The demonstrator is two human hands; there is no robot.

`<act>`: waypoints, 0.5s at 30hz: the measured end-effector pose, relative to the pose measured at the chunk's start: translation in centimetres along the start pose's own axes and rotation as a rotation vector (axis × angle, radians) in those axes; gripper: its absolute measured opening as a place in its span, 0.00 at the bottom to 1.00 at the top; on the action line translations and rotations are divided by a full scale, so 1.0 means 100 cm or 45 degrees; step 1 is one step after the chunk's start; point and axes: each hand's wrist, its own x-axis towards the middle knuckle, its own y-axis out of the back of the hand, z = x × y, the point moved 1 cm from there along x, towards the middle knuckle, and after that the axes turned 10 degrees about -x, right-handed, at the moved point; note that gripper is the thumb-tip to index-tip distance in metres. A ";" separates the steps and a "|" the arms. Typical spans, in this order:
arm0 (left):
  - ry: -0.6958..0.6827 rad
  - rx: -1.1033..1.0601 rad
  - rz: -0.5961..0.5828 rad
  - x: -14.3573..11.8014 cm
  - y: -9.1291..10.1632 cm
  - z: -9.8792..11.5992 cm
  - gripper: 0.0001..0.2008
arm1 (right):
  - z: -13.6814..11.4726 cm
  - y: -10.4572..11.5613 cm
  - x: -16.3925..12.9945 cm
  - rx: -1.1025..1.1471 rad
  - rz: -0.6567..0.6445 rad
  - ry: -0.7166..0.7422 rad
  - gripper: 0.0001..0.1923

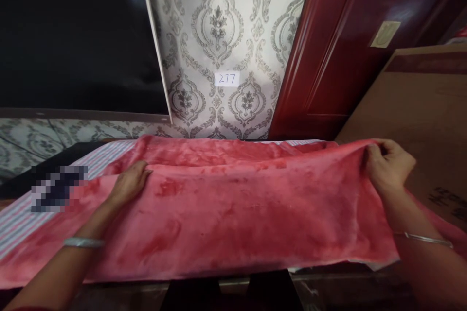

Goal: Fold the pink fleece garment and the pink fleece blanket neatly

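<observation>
Nearest, at 8 o'clock, left hand point(129, 182) flat and released on the red plush blanket point(233, 214), pinning it smooth; at 3 o'clock, right hand point(388, 163) clenched on its far edge, lifting to fold. Beneath, striped sheet point(22, 218); beyond, cardboard box point(423, 121) crowding the right, then dark screen point(73, 34), numbered label point(226, 78), red door point(328, 48).

Blanket point(226, 204) on table point(22, 218); cardboard box point(426, 121) right; wall point(226, 34) behind.
</observation>
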 end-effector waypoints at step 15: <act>0.328 0.133 0.575 -0.025 0.076 0.027 0.17 | 0.003 0.045 0.015 0.143 0.533 0.090 0.11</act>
